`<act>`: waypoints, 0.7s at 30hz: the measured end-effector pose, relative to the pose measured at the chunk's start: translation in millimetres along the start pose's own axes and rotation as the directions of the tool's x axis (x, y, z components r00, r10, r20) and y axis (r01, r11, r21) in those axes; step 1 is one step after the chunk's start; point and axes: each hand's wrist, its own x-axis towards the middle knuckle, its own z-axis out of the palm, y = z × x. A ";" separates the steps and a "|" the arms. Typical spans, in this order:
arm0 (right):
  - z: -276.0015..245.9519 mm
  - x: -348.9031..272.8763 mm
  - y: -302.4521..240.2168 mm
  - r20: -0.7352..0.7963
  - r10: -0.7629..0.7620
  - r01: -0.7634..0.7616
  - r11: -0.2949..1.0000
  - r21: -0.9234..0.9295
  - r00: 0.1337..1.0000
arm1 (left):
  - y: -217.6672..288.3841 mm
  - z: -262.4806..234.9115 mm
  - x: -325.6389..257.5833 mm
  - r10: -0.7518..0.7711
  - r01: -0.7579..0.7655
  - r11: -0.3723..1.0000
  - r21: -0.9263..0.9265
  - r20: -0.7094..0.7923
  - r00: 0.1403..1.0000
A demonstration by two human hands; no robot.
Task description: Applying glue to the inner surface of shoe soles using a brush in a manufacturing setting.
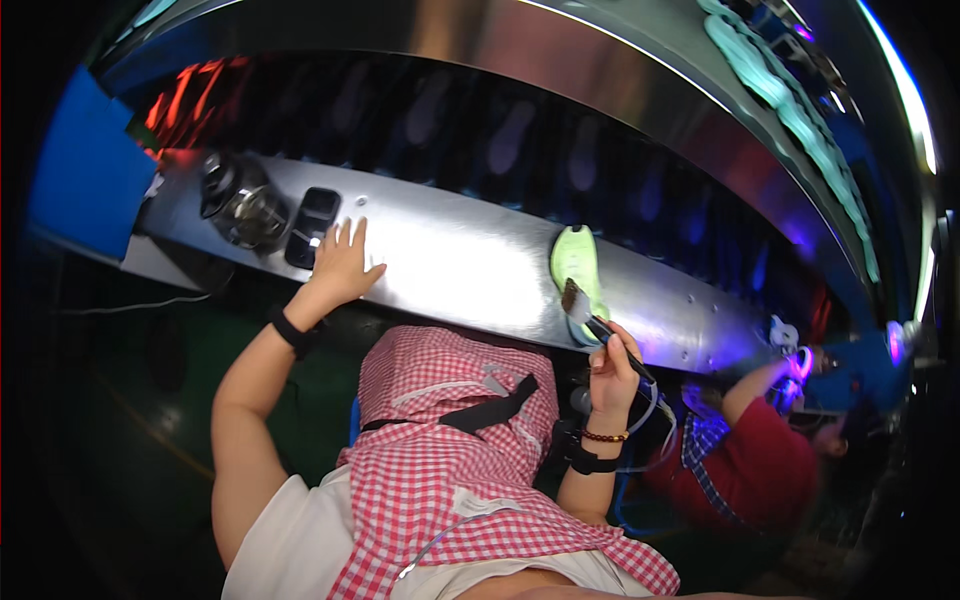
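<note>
My left hand [345, 267], fingers spread, reaches over the metal bench beside a dark, phone-like rectangular object [317, 215]. Whether the fingertips touch that object or the bench, I cannot tell. In my right hand [615, 370] is a brush [598, 322] with dark bristles and a black handle, gripped between the fingers, and a thin clear tube runs near its handle end. The brush head overlaps a lime-green shoe sole [574, 262] lying lengthwise across the bench; contact between bristles and sole is unclear. The sole's near end looks bluish.
A glassy or metal container [248, 212] stands at the bench's left end, near a blue box-like part [88, 165]. Behind the steel bench [460, 265], dim soles hang or lie in a dark recess. Another person in a red top [755, 465] works at the right.
</note>
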 end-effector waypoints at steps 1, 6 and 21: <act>0.5 1.1 2.2 -0.001 0.010 -0.010 1.000 -0.019 1.000 | -13.9 14.9 -3.9 -0.102 0.129 0.967 0.219 -0.132 0.986; -1.7 2.3 5.8 -0.009 0.028 -0.029 0.999 -0.022 1.000 | -55.1 48.7 8.2 -0.394 0.418 0.901 0.117 -0.183 0.901; -30.7 8.1 -0.8 -0.142 0.105 -0.076 0.977 0.200 0.984 | 168.8 20.2 -6.3 0.800 -0.538 0.376 -0.755 -0.028 0.599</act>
